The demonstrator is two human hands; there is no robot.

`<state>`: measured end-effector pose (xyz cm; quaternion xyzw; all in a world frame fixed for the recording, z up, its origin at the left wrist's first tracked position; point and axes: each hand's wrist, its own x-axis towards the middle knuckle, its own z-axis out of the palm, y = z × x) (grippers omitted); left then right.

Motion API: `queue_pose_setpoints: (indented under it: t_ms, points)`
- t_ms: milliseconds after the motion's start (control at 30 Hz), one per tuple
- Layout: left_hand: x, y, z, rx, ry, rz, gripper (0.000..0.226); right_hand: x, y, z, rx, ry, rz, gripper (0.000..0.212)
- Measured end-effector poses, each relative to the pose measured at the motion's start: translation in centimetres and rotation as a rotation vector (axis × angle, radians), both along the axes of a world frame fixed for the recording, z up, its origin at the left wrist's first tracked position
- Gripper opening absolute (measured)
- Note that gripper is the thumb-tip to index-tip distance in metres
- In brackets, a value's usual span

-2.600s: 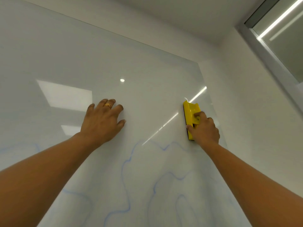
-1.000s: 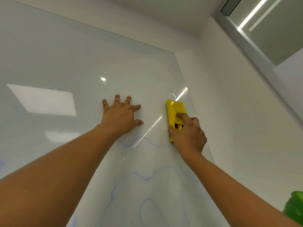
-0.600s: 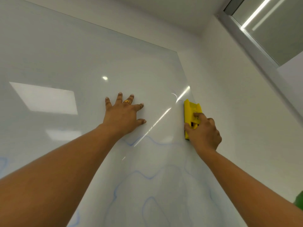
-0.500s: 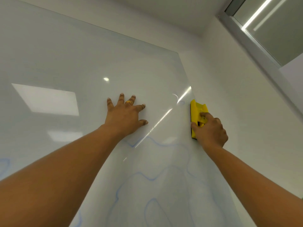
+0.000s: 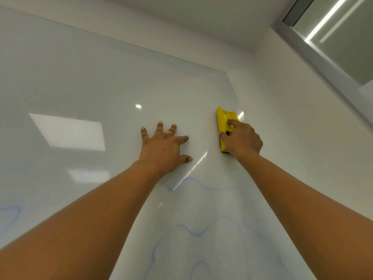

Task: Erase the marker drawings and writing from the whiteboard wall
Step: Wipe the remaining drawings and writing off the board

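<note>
The glossy whiteboard wall [image 5: 101, 81] fills the left and middle of the head view. My right hand [image 5: 241, 139] grips a yellow eraser [image 5: 223, 120] and holds it flat against the board near its right edge. My left hand [image 5: 163, 147] rests flat on the board with spread fingers, a gold ring on one finger, a little left of the eraser. Faint wavy blue marker lines [image 5: 193, 232] run below both hands, and another blue loop [image 5: 12, 211] shows at the far left edge.
The board's right edge meets a plain white wall [image 5: 302, 148]. A metal-framed glass panel [image 5: 343, 43] with a light strip sits high at the upper right. The ceiling lies above the board's top edge.
My right hand has slid the eraser up the board near its right edge. My left hand stays flat on the board in about the same place.
</note>
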<state>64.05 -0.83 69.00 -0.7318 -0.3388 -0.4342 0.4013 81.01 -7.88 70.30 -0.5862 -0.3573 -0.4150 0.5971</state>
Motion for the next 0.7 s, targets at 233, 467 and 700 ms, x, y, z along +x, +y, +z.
queue_pose_setpoints:
  t_ms: [233, 467, 700]
  points:
    - [-0.1, -0.7, 0.0, -0.006, 0.011, 0.028, 0.066, -3.5, 1.4, 0.2, -0.016, -0.340, -0.042, 0.048]
    - [-0.1, -0.7, 0.0, 0.003, 0.019, 0.050, 0.066, -1.2, 1.0, 0.7, -0.011, -0.258, -0.018, 0.049]
    - [-0.2, -0.6, 0.1, 0.002, 0.015, 0.026, 0.065, 4.0, -0.6, 0.7, 0.021, 0.113, -0.013, 0.049]
